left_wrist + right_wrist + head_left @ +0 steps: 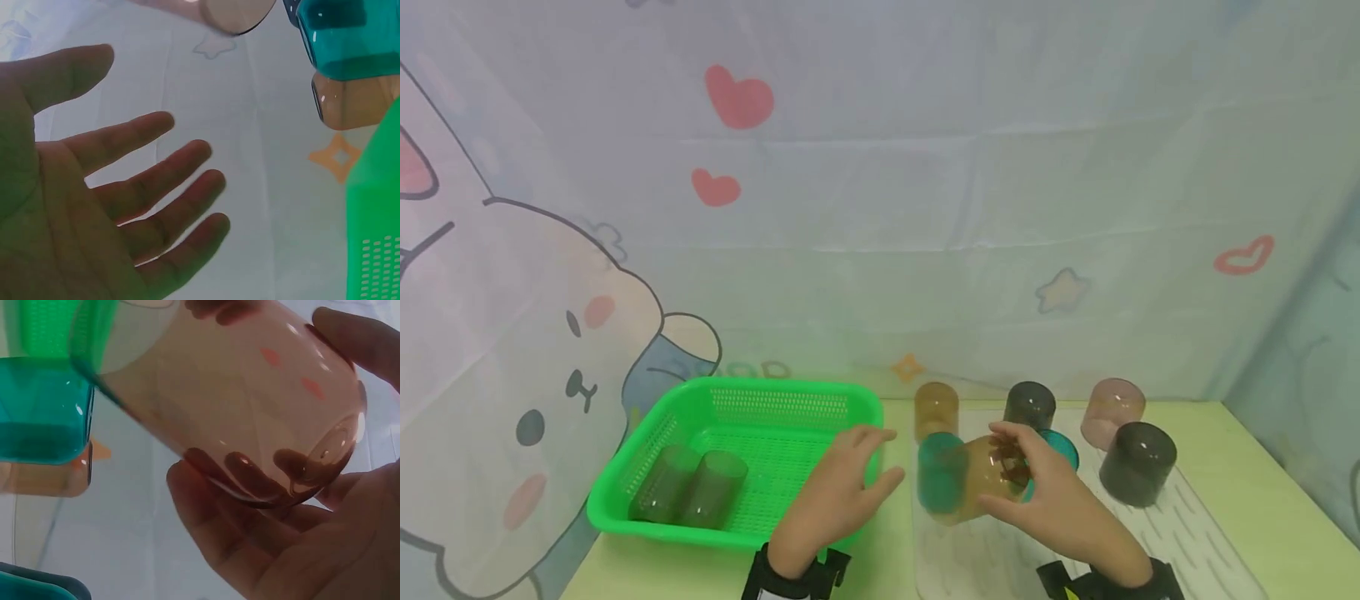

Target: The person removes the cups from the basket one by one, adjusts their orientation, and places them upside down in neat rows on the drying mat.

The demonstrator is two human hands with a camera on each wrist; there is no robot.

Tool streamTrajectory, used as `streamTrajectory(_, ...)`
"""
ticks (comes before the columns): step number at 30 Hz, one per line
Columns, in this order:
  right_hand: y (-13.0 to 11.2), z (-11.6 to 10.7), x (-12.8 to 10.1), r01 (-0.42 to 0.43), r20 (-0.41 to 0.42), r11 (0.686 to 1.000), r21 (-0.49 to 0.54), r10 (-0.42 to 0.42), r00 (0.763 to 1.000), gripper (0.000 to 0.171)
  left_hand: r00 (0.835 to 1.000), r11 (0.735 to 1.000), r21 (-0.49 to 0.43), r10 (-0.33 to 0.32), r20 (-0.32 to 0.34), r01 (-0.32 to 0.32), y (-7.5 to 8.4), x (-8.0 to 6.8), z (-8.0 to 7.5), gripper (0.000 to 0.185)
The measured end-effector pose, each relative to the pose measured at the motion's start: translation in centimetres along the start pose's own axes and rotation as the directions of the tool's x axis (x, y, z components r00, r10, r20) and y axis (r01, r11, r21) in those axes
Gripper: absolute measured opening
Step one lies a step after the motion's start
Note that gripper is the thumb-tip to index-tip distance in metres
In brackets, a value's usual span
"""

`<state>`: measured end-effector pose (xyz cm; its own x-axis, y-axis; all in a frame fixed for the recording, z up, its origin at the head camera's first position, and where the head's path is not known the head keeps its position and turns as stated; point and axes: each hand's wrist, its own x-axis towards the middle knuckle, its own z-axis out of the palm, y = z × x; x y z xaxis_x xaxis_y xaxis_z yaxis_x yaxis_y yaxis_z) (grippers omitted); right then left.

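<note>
Gripping an amber cup (pixel 977 482), right hand (pixel 1045 492), left hand (pixel 835 492) spread, beside green basket (pixel 647 467).

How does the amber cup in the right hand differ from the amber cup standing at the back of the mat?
The held amber cup lies tilted on its side, off the mat, gripped by the right hand; the back amber cup stands upside down on the mat, untouched. The held one sits beside a teal cup; the back one stands behind it. Both are translucent amber tumblers.
</note>
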<state>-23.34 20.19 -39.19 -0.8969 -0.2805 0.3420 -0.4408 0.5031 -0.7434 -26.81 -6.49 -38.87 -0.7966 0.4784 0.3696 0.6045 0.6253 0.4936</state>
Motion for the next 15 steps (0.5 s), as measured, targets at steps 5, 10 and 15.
streamTrajectory(5,-0.3,1.4,0.1,-0.019,0.047,0.981,-0.191,0.028,0.998,0.069,1.000,0.997,0.077,0.011,0.029,-0.013,0.0,-0.4,-0.4,0.038)
streamTrajectory(10,0.5,3.3,0.4,0.075,0.118,0.939,-0.334,-0.038,0.992,0.067,0.997,0.996,0.092,-0.024,0.079,0.017,-0.1,-0.5,-0.5,0.036)
streamTrajectory(15,1.5,5.0,0.9,0.162,0.178,0.890,-0.427,-0.093,0.980,0.063,0.994,0.998,0.065,-0.014,0.109,0.007,-0.2,-0.6,-0.8,0.034)
